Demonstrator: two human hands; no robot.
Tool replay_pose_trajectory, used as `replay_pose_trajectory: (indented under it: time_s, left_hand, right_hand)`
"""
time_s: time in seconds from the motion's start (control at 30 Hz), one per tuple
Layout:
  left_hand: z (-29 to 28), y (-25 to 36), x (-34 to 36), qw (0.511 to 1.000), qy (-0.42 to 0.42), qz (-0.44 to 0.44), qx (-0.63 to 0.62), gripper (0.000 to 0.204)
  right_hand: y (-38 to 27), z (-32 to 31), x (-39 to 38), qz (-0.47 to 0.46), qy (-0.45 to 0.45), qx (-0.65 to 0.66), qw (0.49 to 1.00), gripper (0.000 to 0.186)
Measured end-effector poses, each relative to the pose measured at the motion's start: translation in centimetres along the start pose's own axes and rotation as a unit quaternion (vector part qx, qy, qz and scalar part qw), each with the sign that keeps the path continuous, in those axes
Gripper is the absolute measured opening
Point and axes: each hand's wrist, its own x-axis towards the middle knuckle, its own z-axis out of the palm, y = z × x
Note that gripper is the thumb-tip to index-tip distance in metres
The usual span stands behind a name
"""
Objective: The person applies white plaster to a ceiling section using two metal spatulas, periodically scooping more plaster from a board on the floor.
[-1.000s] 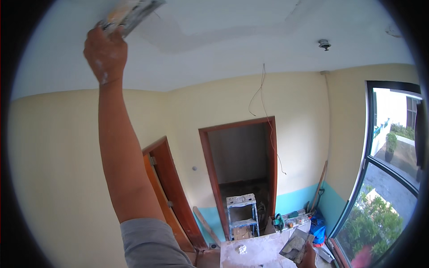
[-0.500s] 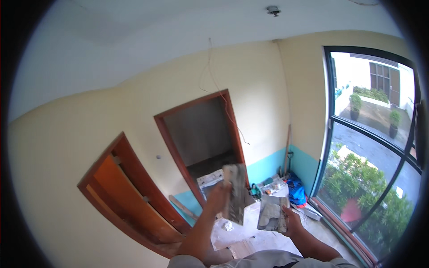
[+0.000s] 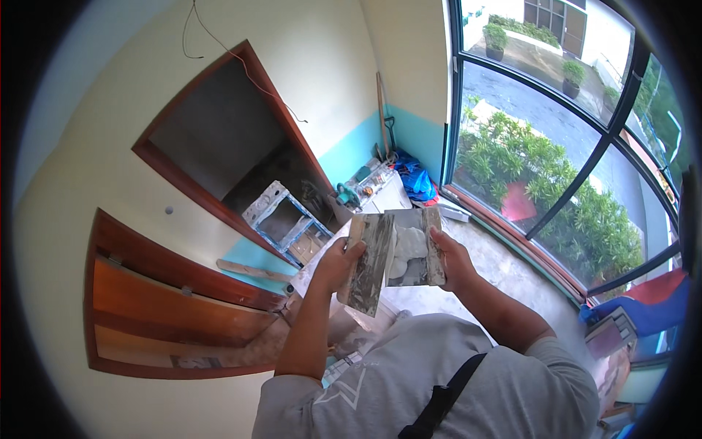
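My left hand [image 3: 335, 267] grips a plaster-smeared trowel [image 3: 368, 262] by its long edge, thumb across it. My right hand [image 3: 455, 262] is closed on the worn handle edge of a wide putty knife [image 3: 415, 218]. A lump of white putty [image 3: 409, 247] lies on that grey blade. The two tools are side by side in front of my chest, the trowel's edge against or overlapping the putty knife; exact contact cannot be made out.
Beyond my hands stand a paint-splattered blue stepladder [image 3: 289, 219] and a green power tool [image 3: 347, 194]. A blue bag [image 3: 415, 181] lies in the corner beside a shovel [image 3: 390, 132]. Large windows [image 3: 541, 146] fill the right; an orange wooden door [image 3: 161, 300] is at left.
My hands have come together, bringing the trowel beside the putty knife. The view has tilted down and turned right, showing more of my shirt and the window.
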Motion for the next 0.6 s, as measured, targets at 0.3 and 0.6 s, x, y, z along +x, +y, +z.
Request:
replay_pose_trajectory:
  time_s: [0.3, 0.6]
  left_hand:
    - [0.8, -1.3, -2.0, 0.961, 0.242, 0.089, -0.097, 0.058]
    - [6.0, -1.4, -3.4, 0.901, 0.208, 0.358, -0.129, 0.042]
  right_hand:
    - [0.0, 1.2, 0.5, -0.136, 0.089, -0.010, 0.987, 0.041]
    - [0.5, 0.8, 3.1, -0.139, 0.096, 0.036, 0.985, 0.039]
